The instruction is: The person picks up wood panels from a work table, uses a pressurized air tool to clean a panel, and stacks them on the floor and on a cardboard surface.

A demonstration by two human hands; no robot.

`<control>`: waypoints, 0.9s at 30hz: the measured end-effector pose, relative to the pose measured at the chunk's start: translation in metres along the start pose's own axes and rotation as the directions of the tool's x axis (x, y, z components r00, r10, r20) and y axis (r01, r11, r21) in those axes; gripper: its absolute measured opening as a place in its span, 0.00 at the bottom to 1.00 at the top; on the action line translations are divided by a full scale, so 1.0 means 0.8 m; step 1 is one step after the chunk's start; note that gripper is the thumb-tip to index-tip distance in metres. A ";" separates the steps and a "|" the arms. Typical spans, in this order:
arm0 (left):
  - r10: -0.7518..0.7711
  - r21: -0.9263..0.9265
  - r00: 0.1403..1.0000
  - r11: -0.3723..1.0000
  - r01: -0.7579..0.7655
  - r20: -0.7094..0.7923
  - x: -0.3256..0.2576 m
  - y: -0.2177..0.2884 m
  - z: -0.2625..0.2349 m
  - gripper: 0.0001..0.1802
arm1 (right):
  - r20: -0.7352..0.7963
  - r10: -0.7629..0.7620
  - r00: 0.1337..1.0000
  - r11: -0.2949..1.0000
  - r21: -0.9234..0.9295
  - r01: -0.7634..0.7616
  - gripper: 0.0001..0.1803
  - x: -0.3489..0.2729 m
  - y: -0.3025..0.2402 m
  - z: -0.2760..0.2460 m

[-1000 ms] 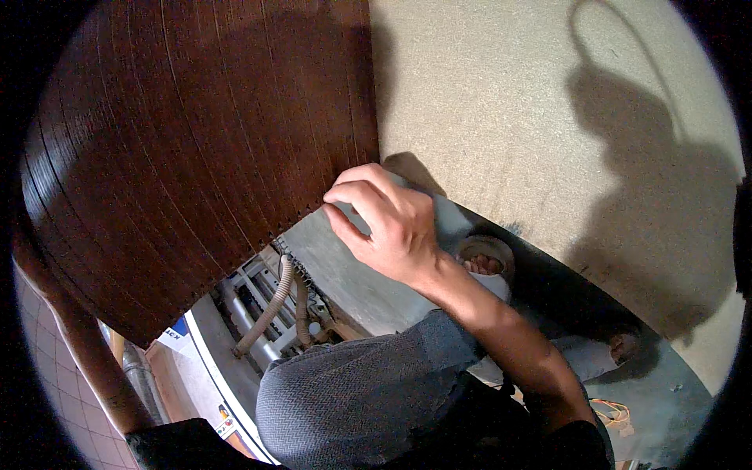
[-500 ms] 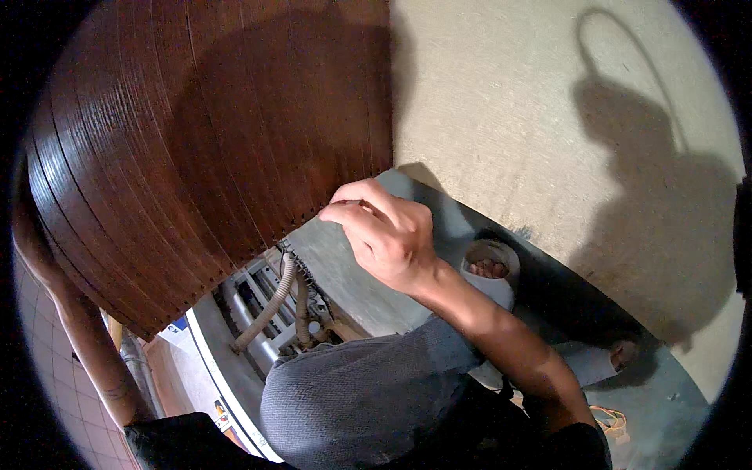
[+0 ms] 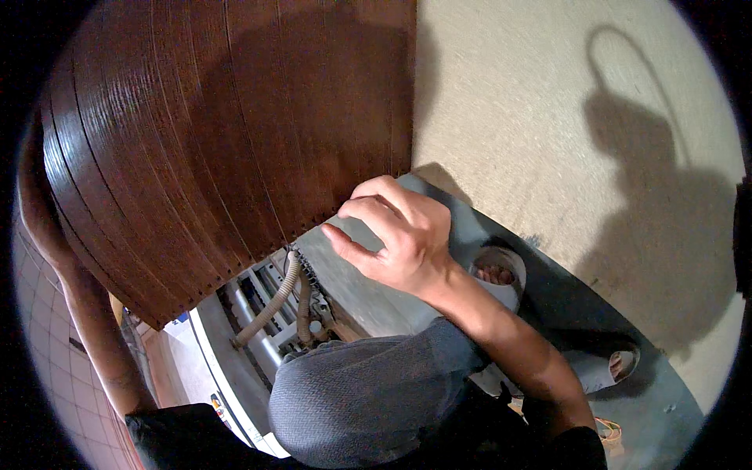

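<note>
A large brown panel (image 3: 258,117) with long grooves and a wood-grain look stands before me, a row of small dark notches along its lower edge. My right hand (image 3: 403,235) is at that lower edge near its right corner. Its fingers are curled and its thumb stands apart, with nothing visible between them. Along the panel's left side runs my left forearm (image 3: 90,313). My left hand lies at the dark rim by the panel's upper left edge, and its fingers are hidden.
Below the panel, a white-rimmed opening holds a ribbed beige hose (image 3: 270,305) and metal parts (image 3: 266,337). My bent knee (image 3: 360,399) is beside it. A grey ledge (image 3: 435,200) under my sandalled feet meets a cream wall (image 3: 501,102). Pink tiles (image 3: 51,313) lie at the left.
My right thumb has moved away from the fingers, opening the earlier pinch. The panel and both arms appear slightly further right in the view.
</note>
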State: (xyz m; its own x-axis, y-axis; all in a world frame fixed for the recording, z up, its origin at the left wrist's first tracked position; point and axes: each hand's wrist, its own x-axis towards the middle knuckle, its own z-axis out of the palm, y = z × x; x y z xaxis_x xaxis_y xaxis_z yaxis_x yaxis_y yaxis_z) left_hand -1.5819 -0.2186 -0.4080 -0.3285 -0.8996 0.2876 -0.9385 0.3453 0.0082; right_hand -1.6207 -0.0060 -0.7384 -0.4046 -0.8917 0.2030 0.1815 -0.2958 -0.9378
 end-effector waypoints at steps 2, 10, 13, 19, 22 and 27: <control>0.008 -0.002 1.000 1.000 -0.008 -0.001 -0.003 0.002 0.003 0.28 | 0.007 0.011 1.000 1.000 -0.007 -0.011 0.14 0.002 -0.003 -0.002; 0.050 0.015 0.999 0.999 -0.050 0.008 -0.003 0.007 0.007 0.28 | -0.023 -0.018 1.000 1.000 -0.014 0.018 0.13 0.006 -0.004 0.008; 0.062 0.018 0.998 0.998 -0.062 0.011 -0.001 0.004 0.007 0.28 | 0.008 -0.094 0.996 0.992 0.083 0.093 0.13 0.008 -0.008 0.018; 0.121 0.038 0.992 0.992 -0.123 0.042 0.005 0.002 0.010 0.28 | 0.032 -0.147 0.989 0.984 0.106 0.143 0.14 0.011 -0.010 0.024; -0.057 -0.038 0.995 0.998 0.054 -0.079 -0.007 0.023 0.030 0.27 | 0.050 -0.174 0.984 0.981 0.090 0.169 0.15 0.010 -0.010 0.023; 0.051 0.009 0.998 0.999 -0.051 -0.020 -0.009 0.023 0.018 0.27 | 0.071 -0.209 0.975 0.978 0.036 0.207 0.14 0.013 -0.016 0.021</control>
State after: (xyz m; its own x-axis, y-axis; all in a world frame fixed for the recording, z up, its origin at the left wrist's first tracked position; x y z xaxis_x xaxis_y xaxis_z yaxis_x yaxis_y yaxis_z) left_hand -1.5987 -0.2094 -0.4241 -0.3740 -0.8751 0.3070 -0.9214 0.3884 -0.0154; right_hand -1.6124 -0.0173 -0.7195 -0.3693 -0.8320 0.4139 0.1260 -0.4862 -0.8647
